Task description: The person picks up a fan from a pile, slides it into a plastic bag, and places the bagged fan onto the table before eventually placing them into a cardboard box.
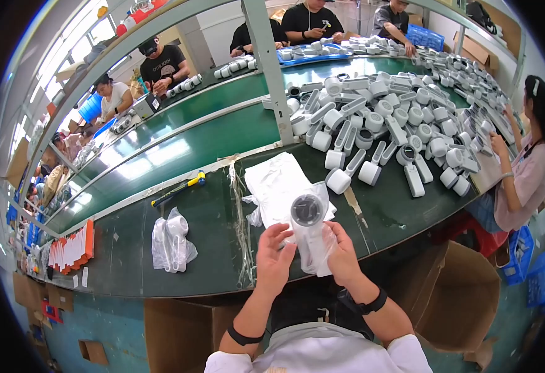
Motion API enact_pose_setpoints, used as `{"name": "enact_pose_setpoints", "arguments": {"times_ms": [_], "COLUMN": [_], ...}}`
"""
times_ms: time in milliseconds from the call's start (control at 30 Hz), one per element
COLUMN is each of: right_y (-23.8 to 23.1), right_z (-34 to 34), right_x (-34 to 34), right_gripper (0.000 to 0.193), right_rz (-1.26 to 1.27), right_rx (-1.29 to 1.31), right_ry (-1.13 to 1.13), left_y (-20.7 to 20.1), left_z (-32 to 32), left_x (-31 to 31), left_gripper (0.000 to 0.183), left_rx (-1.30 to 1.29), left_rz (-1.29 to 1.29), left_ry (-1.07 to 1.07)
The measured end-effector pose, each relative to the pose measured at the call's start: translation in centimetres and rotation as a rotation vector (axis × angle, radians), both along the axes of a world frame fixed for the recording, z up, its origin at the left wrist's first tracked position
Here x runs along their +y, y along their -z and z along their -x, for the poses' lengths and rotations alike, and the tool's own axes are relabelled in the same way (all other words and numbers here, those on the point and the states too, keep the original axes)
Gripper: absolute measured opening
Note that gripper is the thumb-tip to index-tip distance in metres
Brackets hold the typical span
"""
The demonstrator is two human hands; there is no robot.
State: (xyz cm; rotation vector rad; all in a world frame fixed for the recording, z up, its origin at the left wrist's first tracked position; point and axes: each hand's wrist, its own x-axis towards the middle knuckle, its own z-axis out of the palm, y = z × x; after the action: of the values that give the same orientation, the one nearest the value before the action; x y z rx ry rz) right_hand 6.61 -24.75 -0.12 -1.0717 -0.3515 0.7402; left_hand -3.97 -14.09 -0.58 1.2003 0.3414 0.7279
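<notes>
one device is in hand, held over the near edge of the table with its round dark face up and its handle inside a clear bag; whether the film covers the head as well, i cannot tell. the right hand grips the side of the bag, and the left hand is open, fingers spread and curved just beside it; whether it touches the film is unclear. as far as the view shows, the bagging of this one looks part done. one bagged device lies to the left, while the large pile beyond the hands looks bare, so most of the work seems left. white bags lie stacked right behind the held device. the table is dark green and worn, with frayed tape across it; a yellow and black tool and an orange and white stack lie on its left part. past a metal post runs a shiny green belt, with co-workers seated along its far side. another co-worker sits at the right by the pile, near blue crates, and an open carton stands below the table.
</notes>
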Motion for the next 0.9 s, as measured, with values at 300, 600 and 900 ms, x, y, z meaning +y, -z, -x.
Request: {"name": "enact_pose_setpoints", "arguments": {"times_ms": [300,600,900], "right_y": [-0.3,0.4,3.0], "right_z": [0.5,2.4,0.6], "right_x": [0.8,-0.2,-1.5], "right_gripper": [0.022,0.004,0.016], "right_rz": [0.284,0.151,0.304], "right_rx": [-0.602,-1.139,-0.941], "right_ry": [0.238,0.104,-0.213], "left_y": [-0.1,-1.2,-2.8], "left_z": [0.4,3.8,18.1], "left_x": [-0.1,3.7,12.6], "left_gripper": [0.038,0.051,0.061], "left_rx": [0.097,-0.045,0.498], "left_rz": [0.581,0.529,-0.538], "left_ry": [0.236,-0.051,-0.938]}}
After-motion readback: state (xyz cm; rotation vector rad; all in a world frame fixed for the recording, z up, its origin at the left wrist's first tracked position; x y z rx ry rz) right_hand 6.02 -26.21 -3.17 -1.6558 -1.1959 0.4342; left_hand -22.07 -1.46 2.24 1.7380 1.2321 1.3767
